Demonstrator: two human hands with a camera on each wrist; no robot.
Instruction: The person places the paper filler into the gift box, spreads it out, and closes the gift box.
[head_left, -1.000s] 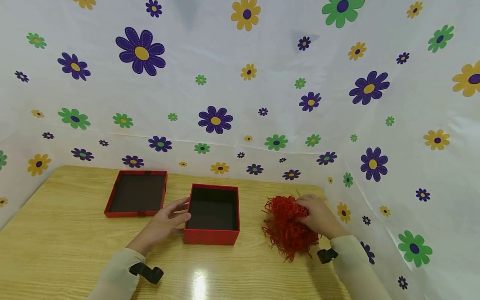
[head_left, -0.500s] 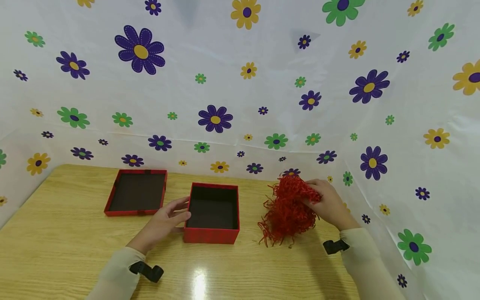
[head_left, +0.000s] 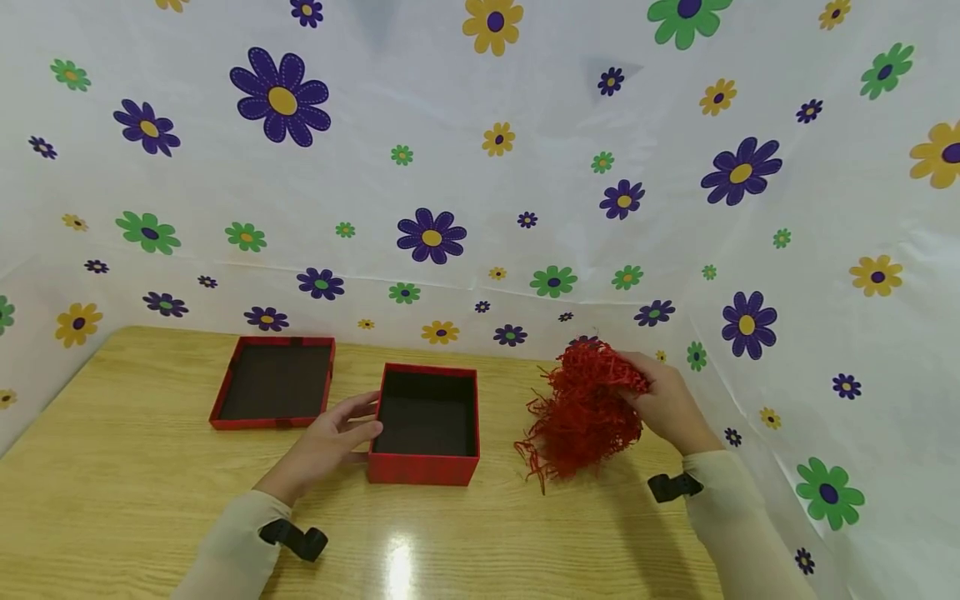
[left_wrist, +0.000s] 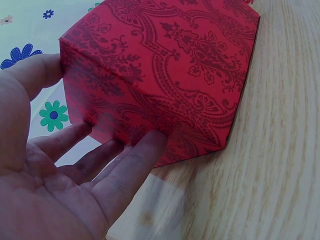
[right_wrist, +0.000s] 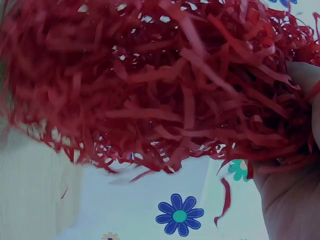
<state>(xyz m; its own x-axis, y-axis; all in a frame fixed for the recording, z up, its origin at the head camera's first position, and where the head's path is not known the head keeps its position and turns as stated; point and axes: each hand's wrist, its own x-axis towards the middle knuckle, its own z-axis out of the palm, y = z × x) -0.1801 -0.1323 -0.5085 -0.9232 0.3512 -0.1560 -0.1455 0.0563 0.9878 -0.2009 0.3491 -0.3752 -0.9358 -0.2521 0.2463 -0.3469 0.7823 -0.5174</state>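
Note:
A bundle of red shredded paper (head_left: 588,417) hangs from my right hand (head_left: 667,404) on the right side of the table. In the right wrist view the shredded paper (right_wrist: 165,95) fills most of the picture, and the fingers of my right hand (right_wrist: 295,190) are partly buried in it. My left hand (head_left: 330,442) rests against the left side of a red patterned box (head_left: 423,469) with a black inside, standing without its lid. Seen from the left wrist, the left hand (left_wrist: 65,165) has extended fingertips touching the box's side (left_wrist: 165,70), with the thumb at its upper edge.
Left of the box lies its red-rimmed lid (head_left: 277,383), black inside upward. Beneath everything is a pale wooden table (head_left: 112,500). A white flowered sheet (head_left: 360,183) hangs behind the table and along its right side.
My right hand has lifted the shredded paper off the table, moving up and slightly right in the head view. The left hand, box and lid stay in place.

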